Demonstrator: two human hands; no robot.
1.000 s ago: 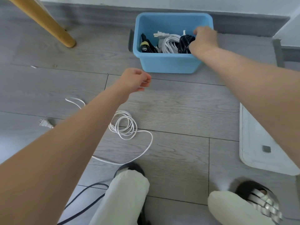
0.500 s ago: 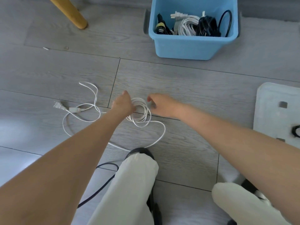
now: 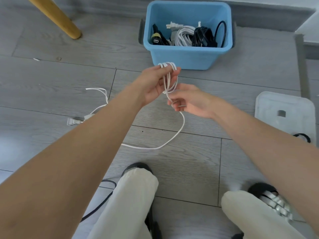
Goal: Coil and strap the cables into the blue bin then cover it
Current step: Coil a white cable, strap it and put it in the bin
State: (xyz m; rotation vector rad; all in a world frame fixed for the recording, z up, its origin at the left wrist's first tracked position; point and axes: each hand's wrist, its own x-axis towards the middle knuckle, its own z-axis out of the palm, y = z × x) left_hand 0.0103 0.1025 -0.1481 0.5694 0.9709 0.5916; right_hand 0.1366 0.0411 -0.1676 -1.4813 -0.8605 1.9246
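My left hand point(image 3: 156, 83) holds up a small coil of the white cable point(image 3: 168, 78), its loops draped over the fingertips, just in front of the blue bin point(image 3: 181, 55). My right hand point(image 3: 191, 100) pinches the same cable right below the coil. From there the cable hangs to the floor, curves left under my left arm and ends at its plug point(image 3: 73, 121). The bin stands open at the top centre and holds a coiled white cable point(image 3: 183, 36) and black cables point(image 3: 202, 37).
The bin's white lid point(image 3: 284, 107) lies flat on the floor at the right, with a black loop point(image 3: 303, 137) at its near edge. A wooden furniture leg point(image 3: 57, 16) stands at the top left. A black cable point(image 3: 101, 202) runs by my left knee.
Both hands went from the bin down to the white cable on the floor, took hold of its coil and lifted it. The cable's tail now trails on the floor.
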